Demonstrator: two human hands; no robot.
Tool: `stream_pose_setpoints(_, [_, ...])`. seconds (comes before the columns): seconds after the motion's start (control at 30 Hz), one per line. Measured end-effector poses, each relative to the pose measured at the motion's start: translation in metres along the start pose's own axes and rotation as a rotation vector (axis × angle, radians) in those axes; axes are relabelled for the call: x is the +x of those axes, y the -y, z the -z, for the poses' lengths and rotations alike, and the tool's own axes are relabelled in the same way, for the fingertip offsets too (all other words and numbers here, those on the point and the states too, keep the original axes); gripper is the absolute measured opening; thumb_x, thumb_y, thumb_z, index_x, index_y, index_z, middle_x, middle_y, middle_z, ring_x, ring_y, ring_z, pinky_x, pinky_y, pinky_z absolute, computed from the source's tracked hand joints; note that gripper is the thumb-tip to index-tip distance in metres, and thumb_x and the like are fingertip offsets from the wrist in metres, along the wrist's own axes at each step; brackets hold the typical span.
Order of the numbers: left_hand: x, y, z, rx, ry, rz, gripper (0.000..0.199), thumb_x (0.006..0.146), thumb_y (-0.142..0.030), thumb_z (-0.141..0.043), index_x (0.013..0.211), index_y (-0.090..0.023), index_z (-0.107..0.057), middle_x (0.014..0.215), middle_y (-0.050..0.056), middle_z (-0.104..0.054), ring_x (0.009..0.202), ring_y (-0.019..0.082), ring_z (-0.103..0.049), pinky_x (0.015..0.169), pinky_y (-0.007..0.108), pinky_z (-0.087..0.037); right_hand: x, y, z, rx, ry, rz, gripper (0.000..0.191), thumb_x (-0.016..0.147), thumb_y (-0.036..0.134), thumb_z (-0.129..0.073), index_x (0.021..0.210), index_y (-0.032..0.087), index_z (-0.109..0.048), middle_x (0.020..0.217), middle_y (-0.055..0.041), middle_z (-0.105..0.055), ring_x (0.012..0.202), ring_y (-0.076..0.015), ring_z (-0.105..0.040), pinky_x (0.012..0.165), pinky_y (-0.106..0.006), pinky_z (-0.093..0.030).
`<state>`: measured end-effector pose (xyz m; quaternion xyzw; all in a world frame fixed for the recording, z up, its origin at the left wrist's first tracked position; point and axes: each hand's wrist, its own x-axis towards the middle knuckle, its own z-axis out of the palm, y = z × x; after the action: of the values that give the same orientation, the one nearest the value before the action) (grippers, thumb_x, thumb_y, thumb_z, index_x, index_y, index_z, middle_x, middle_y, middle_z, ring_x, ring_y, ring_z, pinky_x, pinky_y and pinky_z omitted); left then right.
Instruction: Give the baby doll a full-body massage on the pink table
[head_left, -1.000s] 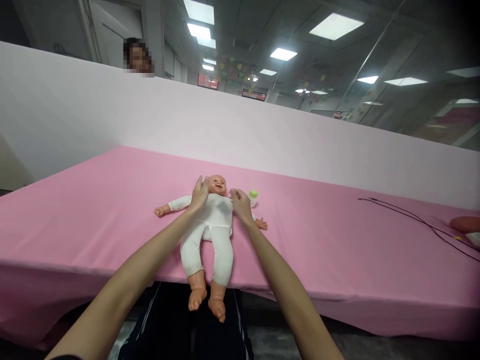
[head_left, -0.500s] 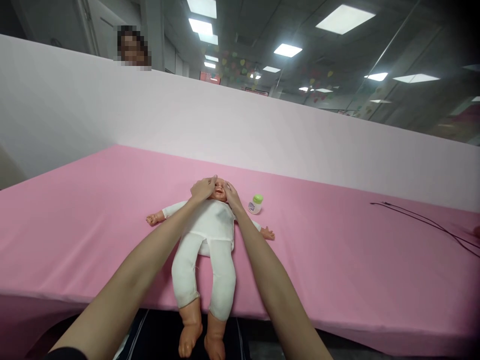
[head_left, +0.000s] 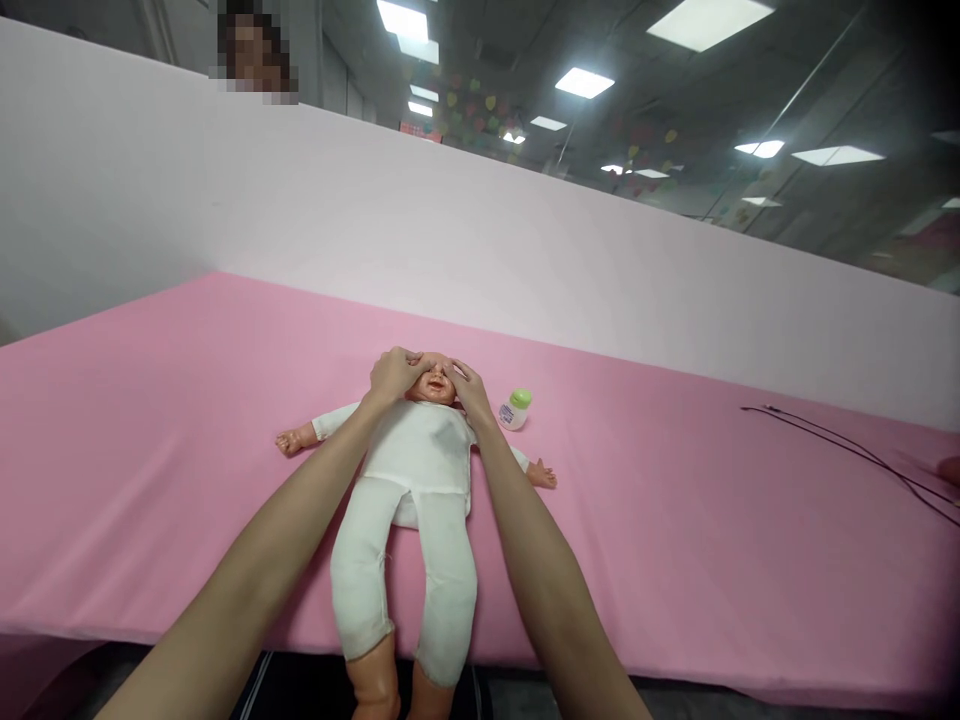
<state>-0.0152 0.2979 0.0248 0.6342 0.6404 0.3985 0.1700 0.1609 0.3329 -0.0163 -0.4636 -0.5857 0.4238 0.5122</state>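
A baby doll in a white top and white leggings lies on its back, its head away from me and its bare feet past the near edge. Its head is between my two hands. My left hand cups the left side of the head, with the thumb laid inward over the eye area. On the other side, my right hand holds the head with its thumb near the other eye. The doll's nose and mouth show between the thumbs; some fingers are hidden behind the head.
A small clear bottle with a green cap stands right of the doll's head. Thin dark cables lie at the right on the pink-covered table. A white partition runs behind, with a person beyond it.
My left thumb has turned from pointing up by the brow to lying inward across the eye area. Both hands stay at the head. The view has tilted downward a little.
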Motion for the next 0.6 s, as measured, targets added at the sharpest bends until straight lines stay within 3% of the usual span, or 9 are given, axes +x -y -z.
stream_pose_setpoints(0.13, [0.001, 0.002, 0.0, 0.036, -0.02, -0.003, 0.041, 0.096, -0.048, -0.054, 0.075, -0.02, -0.076, 0.075, 0.007, -0.073, 0.07, 0.019, -0.062, 0.059, 0.028, -0.032, -0.002, 0.002, 0.0, 0.012, 0.022, 0.012, 0.048, 0.086, 0.063, -0.063, 0.113, 0.025, -0.071, 0.117, -0.0058, -0.074, 0.114, -0.0254, -0.065, 0.091, -0.041, -0.057])
stream_pose_setpoints(0.27, [0.0, 0.003, 0.001, 0.048, -0.006, -0.005, 0.058, 0.099, -0.057, -0.045, 0.062, -0.019, -0.068, 0.06, 0.005, -0.063, 0.061, 0.018, -0.056, 0.056, 0.03, -0.028, -0.005, 0.007, 0.0, 0.025, 0.055, 0.007, 0.048, 0.087, 0.064, -0.06, 0.11, 0.024, -0.072, 0.119, -0.0064, -0.073, 0.112, -0.025, -0.066, 0.093, -0.04, -0.056])
stream_pose_setpoints(0.43, [-0.005, -0.001, 0.0, 0.032, -0.016, -0.006, 0.059, 0.091, -0.073, -0.05, 0.081, -0.022, -0.078, 0.072, 0.01, -0.073, 0.077, 0.025, -0.066, 0.061, 0.03, -0.036, -0.006, 0.01, 0.001, 0.006, 0.083, 0.013, 0.053, 0.078, 0.061, -0.073, 0.119, 0.027, -0.068, 0.12, -0.0057, -0.073, 0.115, -0.0264, -0.066, 0.095, -0.041, -0.056])
stream_pose_setpoints(0.6, [-0.007, -0.003, -0.002, 0.077, -0.04, 0.041, 0.052, 0.09, -0.068, -0.055, 0.095, -0.023, -0.08, 0.09, 0.012, -0.078, 0.088, 0.027, -0.068, 0.067, 0.031, -0.04, -0.005, 0.01, 0.0, -0.029, 0.067, 0.023, 0.049, 0.082, 0.062, -0.068, 0.115, 0.026, -0.069, 0.119, -0.0062, -0.073, 0.116, -0.027, -0.065, 0.094, -0.042, -0.057])
